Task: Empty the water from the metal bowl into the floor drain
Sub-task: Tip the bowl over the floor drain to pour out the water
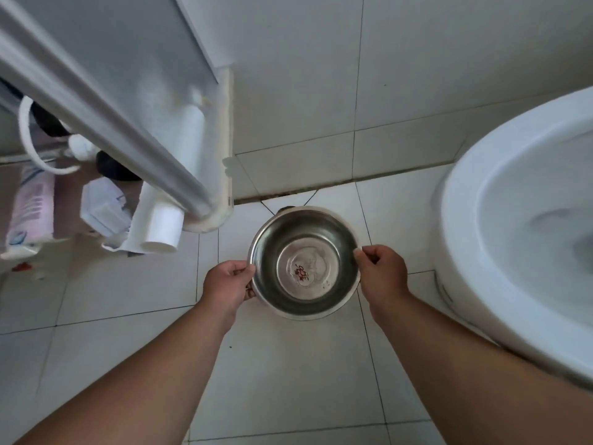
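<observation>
Steel bowl (304, 263) sits level at frame centre, my left hand (227, 285) and right hand (382, 273) pinching opposite rims so the water stays in above the drain (286, 208) peeking past its upper edge.

Just the one view here: your head cam looks almost straight down at the tiled floor (128, 303), wide-angle, close. Your forearms come in from the bottom corners, toilet (519, 239) right edge, door frame (106, 120) upper left.
</observation>
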Action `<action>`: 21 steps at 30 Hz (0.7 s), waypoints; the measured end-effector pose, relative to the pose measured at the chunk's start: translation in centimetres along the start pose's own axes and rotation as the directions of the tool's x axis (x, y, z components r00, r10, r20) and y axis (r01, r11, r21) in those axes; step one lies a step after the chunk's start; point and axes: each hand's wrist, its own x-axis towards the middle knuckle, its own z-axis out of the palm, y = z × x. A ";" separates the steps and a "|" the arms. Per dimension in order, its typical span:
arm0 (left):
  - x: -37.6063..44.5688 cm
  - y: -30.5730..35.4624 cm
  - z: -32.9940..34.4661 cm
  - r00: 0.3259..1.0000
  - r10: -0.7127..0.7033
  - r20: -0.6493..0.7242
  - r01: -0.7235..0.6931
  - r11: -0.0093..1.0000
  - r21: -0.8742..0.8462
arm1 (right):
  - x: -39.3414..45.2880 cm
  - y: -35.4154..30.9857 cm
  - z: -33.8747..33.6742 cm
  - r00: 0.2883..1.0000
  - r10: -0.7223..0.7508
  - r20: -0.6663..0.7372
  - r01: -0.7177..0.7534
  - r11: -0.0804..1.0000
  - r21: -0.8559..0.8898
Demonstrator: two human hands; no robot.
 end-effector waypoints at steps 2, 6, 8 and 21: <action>0.6 -0.8 0.0 1.000 0.011 0.000 -0.011 1.000 0.000 | 0.8 0.5 0.7 1.000 -0.006 -0.009 0.006 1.000 -0.004; 1.3 -2.0 -0.1 0.998 0.030 0.054 -0.030 0.999 -0.011 | 1.4 1.3 1.7 1.000 -0.006 -0.013 0.006 1.000 0.003; 1.5 -2.3 -0.2 0.998 0.029 0.061 -0.028 0.999 -0.020 | 1.3 1.5 2.0 1.000 -0.013 -0.014 0.013 1.000 -0.001; 3.7 -2.3 -0.7 1.000 0.002 0.011 -0.001 0.997 -0.081 | 1.2 0.5 3.4 1.000 0.019 0.010 -0.019 0.999 -0.026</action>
